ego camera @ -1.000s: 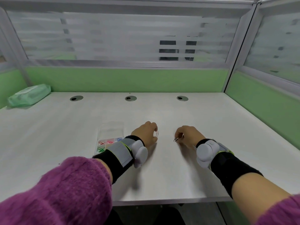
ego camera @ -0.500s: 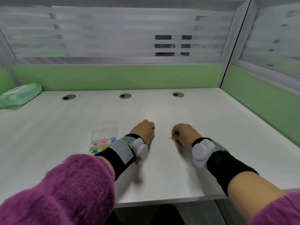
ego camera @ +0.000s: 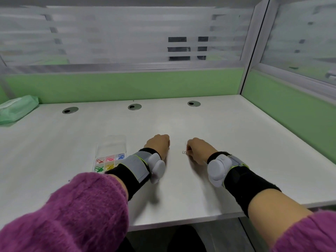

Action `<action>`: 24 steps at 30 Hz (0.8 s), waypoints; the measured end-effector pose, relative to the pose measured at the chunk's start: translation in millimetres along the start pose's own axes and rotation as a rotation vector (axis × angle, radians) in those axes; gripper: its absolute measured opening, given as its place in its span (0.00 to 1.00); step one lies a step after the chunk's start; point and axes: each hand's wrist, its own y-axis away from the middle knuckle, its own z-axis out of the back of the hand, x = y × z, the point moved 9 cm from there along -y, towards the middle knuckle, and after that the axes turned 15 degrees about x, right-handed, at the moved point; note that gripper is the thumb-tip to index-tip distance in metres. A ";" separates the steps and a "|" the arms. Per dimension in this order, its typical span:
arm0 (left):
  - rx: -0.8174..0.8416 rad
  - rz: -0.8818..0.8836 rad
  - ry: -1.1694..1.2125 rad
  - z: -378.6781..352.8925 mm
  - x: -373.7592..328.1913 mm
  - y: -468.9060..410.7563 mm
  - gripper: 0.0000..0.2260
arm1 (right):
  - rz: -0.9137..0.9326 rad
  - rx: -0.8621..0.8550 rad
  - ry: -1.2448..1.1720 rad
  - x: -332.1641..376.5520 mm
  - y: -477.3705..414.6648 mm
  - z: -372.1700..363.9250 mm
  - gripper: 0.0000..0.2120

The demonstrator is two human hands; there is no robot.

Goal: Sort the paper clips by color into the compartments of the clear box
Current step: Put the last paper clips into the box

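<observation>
The clear box (ego camera: 98, 157) lies on the white desk left of my hands, its lid (ego camera: 111, 145) folded open away from me. Its compartments hold red clips (ego camera: 100, 161), pink clips (ego camera: 110, 159), blue clips (ego camera: 120, 156), green clips (ego camera: 99, 168) and yellow clips (ego camera: 109, 166). My left wrist hides the box's right corner. My left hand (ego camera: 160, 144) is curled shut to the right of the box, with only a pale sliver of a clip at its fingertips. My right hand (ego camera: 198, 150) pinches a white paper clip (ego camera: 184, 152) low over the desk.
A green pack of wipes (ego camera: 16, 108) lies at the far left. Three cable holes (ego camera: 134, 106) run along the back of the desk (ego camera: 236, 142). Green partition walls close the back and right sides. The desk's front edge runs under my forearms.
Both hands have sunk lower toward the desk. The left fingers have curled over their white clip. The right hand's clip now lies flatter, close to the surface.
</observation>
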 end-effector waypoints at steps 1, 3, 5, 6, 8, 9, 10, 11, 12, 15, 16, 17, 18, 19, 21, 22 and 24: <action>0.007 0.009 -0.004 -1.0 0.1 0.1 0.11 | -0.002 0.003 0.016 1.5 1.1 -0.3 0.05; 0.022 0.031 -0.025 -4.0 0.3 0.6 0.10 | -0.004 0.002 0.036 4.2 2.9 -0.8 0.04; 0.034 0.049 -0.050 -6.9 0.1 1.8 0.11 | -0.006 0.001 0.044 5.6 3.7 -1.8 0.04; 0.039 0.052 -0.059 -8.5 -0.4 3.3 0.12 | -0.008 0.002 0.047 6.0 4.2 -2.9 0.04; 0.045 0.043 -0.072 -12.0 -1.5 7.2 0.13 | -0.015 0.003 0.041 6.2 4.9 -4.8 0.07; 0.043 0.036 -0.076 -13.3 -2.0 9.5 0.13 | -0.018 0.005 0.037 6.8 5.4 -5.8 0.09; 0.040 0.029 -0.075 -14.7 -2.3 12.2 0.13 | -0.019 0.007 0.036 7.9 6.4 -7.1 0.10; 0.037 0.022 -0.070 -15.5 -2.1 15.3 0.13 | -0.018 0.011 0.038 10.1 7.6 -8.0 0.11; 0.035 0.013 -0.063 -16.3 -1.8 18.5 0.13 | -0.018 0.015 0.040 12.4 8.5 -9.2 0.11; 0.017 -0.028 -0.033 -14.8 1.2 30.2 0.12 | -0.012 0.043 0.052 23.5 11.0 -13.5 0.09; 0.010 -0.042 -0.022 -13.1 2.7 34.8 0.12 | -0.009 0.050 0.059 27.8 11.5 -14.7 0.07; 0.001 -0.053 -0.013 -10.5 5.0 39.6 0.12 | -0.003 0.054 0.064 32.7 12.0 -15.6 0.04; -0.006 -0.056 -0.002 -7.2 9.5 44.7 0.13 | 0.005 0.057 0.066 39.2 12.1 -16.3 0.03; -0.012 -0.056 0.009 -3.6 13.4 48.6 0.13 | 0.009 0.060 0.064 44.3 11.8 -16.4 0.04; -0.030 -0.046 0.035 4.9 25.9 57.2 0.15 | 0.023 0.064 0.059 56.9 7.2 -16.6 0.08; -0.040 -0.039 0.049 9.0 33.3 61.6 0.15 | 0.037 0.069 0.061 64.4 4.7 -16.8 0.08; -0.058 -0.019 0.072 15.9 49.5 71.2 0.16 | 0.061 0.081 0.065 81.0 2.2 -17.1 0.04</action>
